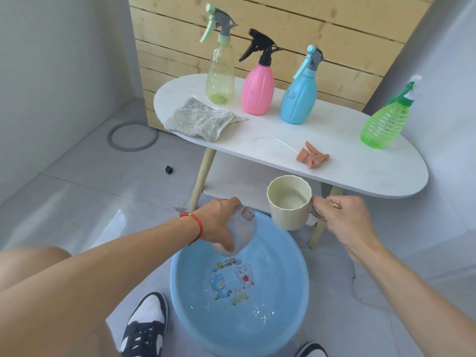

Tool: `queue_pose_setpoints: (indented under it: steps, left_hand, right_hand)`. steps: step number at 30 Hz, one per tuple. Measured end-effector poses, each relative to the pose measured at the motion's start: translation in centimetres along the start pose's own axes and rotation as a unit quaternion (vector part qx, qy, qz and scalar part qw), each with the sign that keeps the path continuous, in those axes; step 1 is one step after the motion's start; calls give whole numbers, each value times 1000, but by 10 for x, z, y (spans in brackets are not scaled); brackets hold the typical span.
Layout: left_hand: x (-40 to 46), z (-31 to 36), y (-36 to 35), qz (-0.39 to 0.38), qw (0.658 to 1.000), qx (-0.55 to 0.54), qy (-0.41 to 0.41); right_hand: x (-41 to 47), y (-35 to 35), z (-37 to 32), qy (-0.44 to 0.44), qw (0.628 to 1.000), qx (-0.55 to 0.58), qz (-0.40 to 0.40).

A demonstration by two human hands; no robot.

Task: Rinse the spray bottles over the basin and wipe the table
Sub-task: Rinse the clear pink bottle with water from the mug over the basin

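A white oval bench (pixel 347 161) stands against pine slats. The left hand (pixel 219 225) grips a clear ribbed bottle (pixel 238 230); the right hand (pixel 342 217) pinches a cream faceted cup (pixel 288 202).

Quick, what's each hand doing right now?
Left hand: grips the clear bottle, its cap off, over the blue basin.
Right hand: holds the cream cup by its handle.

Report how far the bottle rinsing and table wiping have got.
Done: one sprayer head is off, lying on the table. In hand: the left hand holds the clear bottle over the basin; the right hand holds a cup of water. Left: four capped bottles, and the cloth lies unused.
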State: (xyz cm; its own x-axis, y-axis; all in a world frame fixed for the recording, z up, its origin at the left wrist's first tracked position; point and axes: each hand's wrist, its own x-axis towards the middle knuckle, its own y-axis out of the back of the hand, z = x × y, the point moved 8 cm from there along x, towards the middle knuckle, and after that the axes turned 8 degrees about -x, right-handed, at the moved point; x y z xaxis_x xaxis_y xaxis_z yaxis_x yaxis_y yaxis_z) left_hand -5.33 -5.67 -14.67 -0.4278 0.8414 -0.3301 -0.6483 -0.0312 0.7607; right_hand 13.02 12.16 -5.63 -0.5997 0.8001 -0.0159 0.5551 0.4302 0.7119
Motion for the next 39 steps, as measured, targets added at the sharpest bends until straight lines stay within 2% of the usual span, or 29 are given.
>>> queue_pose_setpoints:
  steps: [7, 13, 21, 39]
  left_hand:
    - [0, 1, -5, 11, 999, -38, -13]
    - [1, 4, -8, 8, 999, -45, -19]
    - [4, 4, -12, -6, 999, -41, -21]
    - [5, 0, -19, -39, 999, -12, -15]
  right_hand:
    - [-21, -2, -10, 27, 996, -55, 68]
    - [-27, -8, -20, 84, 987, -115, 71]
    - [-30, -11, -29, 102, 977, -168, 86]
    - [-32, -10, -36, 155, 959, -207, 111]
